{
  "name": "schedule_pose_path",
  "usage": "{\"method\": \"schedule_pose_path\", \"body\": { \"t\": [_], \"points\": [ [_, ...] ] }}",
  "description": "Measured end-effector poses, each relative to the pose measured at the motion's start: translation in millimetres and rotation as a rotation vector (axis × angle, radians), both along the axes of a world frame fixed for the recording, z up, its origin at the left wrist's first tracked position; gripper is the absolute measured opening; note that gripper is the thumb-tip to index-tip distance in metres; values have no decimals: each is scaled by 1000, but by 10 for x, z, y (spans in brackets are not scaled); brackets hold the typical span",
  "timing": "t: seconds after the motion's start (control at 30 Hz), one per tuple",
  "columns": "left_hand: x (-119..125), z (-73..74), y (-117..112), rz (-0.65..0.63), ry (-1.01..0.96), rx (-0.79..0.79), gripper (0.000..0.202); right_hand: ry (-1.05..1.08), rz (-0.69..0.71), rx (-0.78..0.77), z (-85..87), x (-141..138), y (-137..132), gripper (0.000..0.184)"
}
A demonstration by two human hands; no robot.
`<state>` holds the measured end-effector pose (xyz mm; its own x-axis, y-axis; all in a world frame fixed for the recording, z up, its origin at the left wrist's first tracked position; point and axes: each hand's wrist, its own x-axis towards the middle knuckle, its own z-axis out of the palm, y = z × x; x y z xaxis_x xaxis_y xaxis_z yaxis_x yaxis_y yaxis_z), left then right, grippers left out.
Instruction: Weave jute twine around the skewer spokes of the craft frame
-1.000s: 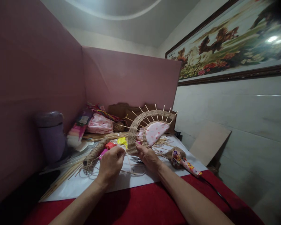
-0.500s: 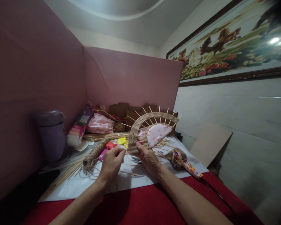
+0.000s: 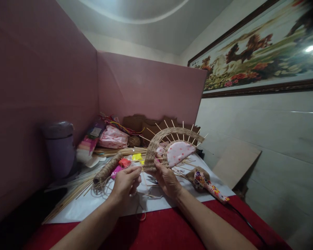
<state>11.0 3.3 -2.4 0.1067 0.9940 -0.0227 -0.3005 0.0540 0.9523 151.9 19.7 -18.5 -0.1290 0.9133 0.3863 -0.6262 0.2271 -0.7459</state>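
A fan-shaped woven piece [image 3: 169, 139] of jute cord on thin wooden sticks, with a pink dotted fabric centre [image 3: 179, 152], stands upright above the white sheet [image 3: 99, 205]. My right hand [image 3: 167, 178] grips its lower edge from below. My left hand [image 3: 125, 182] is closed in a pinch on a strand of jute cord [image 3: 139, 208] right at the left end of the weave; the strand loops down to the red cloth [image 3: 159, 232].
A jute cord spool [image 3: 106, 170] and a bundle of sticks [image 3: 70, 196] lie left. A purple lidded container [image 3: 58, 146], pink fabric [image 3: 113, 139], coloured bits and cardboard crowd the back. A floral glue gun [image 3: 208, 184] lies right. Pink partition walls stand behind and left.
The woven piece and both hands have shifted slightly right and lower. A loop of cord now hangs from my left hand down onto the red cloth.
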Motion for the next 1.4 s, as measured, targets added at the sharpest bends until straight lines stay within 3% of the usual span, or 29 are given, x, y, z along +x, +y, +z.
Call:
{"method": "schedule_pose_path", "body": {
  "t": [0.13,0.5,1.4],
  "points": [
    [1,-22,11,-34,-97,-46,24,-8,7,-1,3,-13,-7,34],
    [4,-28,1,-60,15,56,23,-57,41,-31,2,-11,-44,26],
    [-5,-1,-10,-49,49,40,28,-49,59,-46,9,-31,-51,33]
  ]
}}
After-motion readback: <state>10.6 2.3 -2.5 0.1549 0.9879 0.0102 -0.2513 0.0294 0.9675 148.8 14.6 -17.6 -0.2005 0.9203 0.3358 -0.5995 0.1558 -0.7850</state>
